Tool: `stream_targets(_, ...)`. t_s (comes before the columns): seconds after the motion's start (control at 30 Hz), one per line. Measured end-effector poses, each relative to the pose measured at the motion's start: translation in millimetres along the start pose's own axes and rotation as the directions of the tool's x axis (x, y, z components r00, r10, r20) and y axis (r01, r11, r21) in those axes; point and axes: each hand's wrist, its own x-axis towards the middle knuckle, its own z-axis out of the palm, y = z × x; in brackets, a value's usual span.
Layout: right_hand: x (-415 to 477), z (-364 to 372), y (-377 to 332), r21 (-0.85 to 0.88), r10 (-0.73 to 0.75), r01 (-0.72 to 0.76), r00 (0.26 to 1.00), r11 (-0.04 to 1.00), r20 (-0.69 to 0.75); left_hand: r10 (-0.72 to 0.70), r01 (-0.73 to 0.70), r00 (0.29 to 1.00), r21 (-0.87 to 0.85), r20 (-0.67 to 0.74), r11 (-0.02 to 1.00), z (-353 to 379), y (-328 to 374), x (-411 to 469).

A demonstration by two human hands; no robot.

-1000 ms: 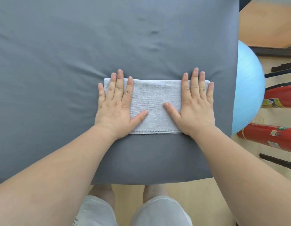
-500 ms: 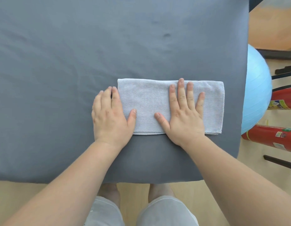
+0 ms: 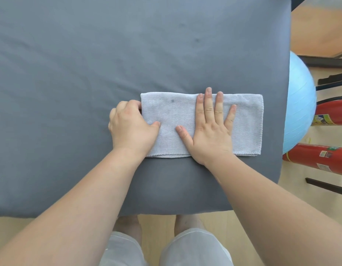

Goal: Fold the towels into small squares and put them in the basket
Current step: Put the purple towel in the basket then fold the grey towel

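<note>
Head view, looking straight down: we see a pale grey towel folded into a long strip, lying flat on a tabletop that is covered with a dark grey cloth; the strip runs left to right, a little right of the frame's centre and close to the tabletop's lower edge; a small dark spot marks its upper left part, and a stitched hem runs along its lower side.

The left hand sits at the strip's left short end; its fingers are curled at that edge and its thumb lies on top of the fabric, so it holds the end of the towel; we cannot tell whether the fingertips reach under the fabric.

The right hand lies palm down on the middle of the strip, fingers straight and slightly spread, pointing toward the top of the frame, the longest fingertip just past the upper edge; the towel's right end lies bare beyond it.

Two bare forearms enter from the lower corners.

At the right edge of the frame, beside the tabletop, we see a light blue ball and two red fire extinguishers lying near it; at the bottom centre are pale shorts above a light wooden floor.
</note>
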Motion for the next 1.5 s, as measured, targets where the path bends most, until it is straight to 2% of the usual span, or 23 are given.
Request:
stream_targets(0.17,0.9,3.6,-1.2,0.006,0.012,-0.012,1.000,1.000,-0.007,-0.160,0.174,0.985,-0.277,0.070,0.945,-3.8,8.8,1.4)
stream_targets(0.33,2.0,5.0,-1.4,0.003,0.011,-0.011,1.000,1.000,0.001,-0.201,0.236,0.971,-0.394,0.129,0.888,-9.7,8.0,-0.1)
stream_targets(0.5,-0.5,-2.7,2.3,0.070,-0.021,0.020,1.000,0.997,0.014,-0.159,0.171,0.985,-0.478,0.067,0.862,-25.1,17.2,-8.3)
stream_targets(0.6,-7.7,-13.9,13.5,0.279,-0.077,0.086,0.996,0.956,-0.044,-0.088,0.060,0.995,-0.415,-0.049,0.908,-42.8,28.9,-15.6)
stream_targets(0.67,-17.0,-20.8,23.8,0.422,-0.027,0.072,0.993,0.904,-0.113,-0.031,-0.009,0.993,-0.330,-0.115,0.944,-57.0,41.4,-19.7)
stream_targets(0.8,-39.5,-30.7,45.0,0.696,0.207,-0.049,0.967,0.717,-0.145,0.108,-0.135,0.987,-0.252,-0.116,0.958,-68.6,81.7,-33.8)
stream_targets(0.9,-47.6,-35.7,58.1,0.856,0.332,-0.055,0.933,0.513,-0.139,0.242,-0.252,0.968,-0.221,-0.072,0.942,-44.1,115.4,-50.7)
stream_targets(1.03,-48.3,-39.5,69.3,0.977,0.400,-0.142,0.914,0.158,0.068,0.388,-0.383,0.922,-0.154,0.005,0.911,11.4,144.2,-64.2)
stream_targets(1.17,-42.7,-46.2,81.7,0.979,0.414,-0.199,0.889,-0.033,0.194,0.426,-0.417,0.896,-0.099,0.121,0.904,54.9,155.9,-67.1)
stream_targets(1.27,-36.5,-42.5,87.3,0.968,0.415,-0.248,0.884,0.024,0.216,0.449,-0.447,0.869,-0.059,0.207,0.893,67.8,154.0,-68.3)
stream_targets(1.33,-33.2,-40.5,88.9,0.959,0.427,-0.278,0.875,0.053,0.230,0.497,-0.495,0.849,-0.055,0.179,0.867,68.1,145.1,-68.8)
stream_targets(1.43,-27.7,-38.5,89.0,0.940,0.446,-0.309,0.868,0.145,0.216,0.589,-0.590,0.807,-0.027,-0.037,0.807,58.2,124.3,-64.6)
stream_targets(1.5,-25.6,-41.4,85.5,0.931,0.465,-0.315,0.862,0.184,0.200,0.621,-0.623,0.767,0.049,-0.159,0.781,51.7,108.2,-57.4)
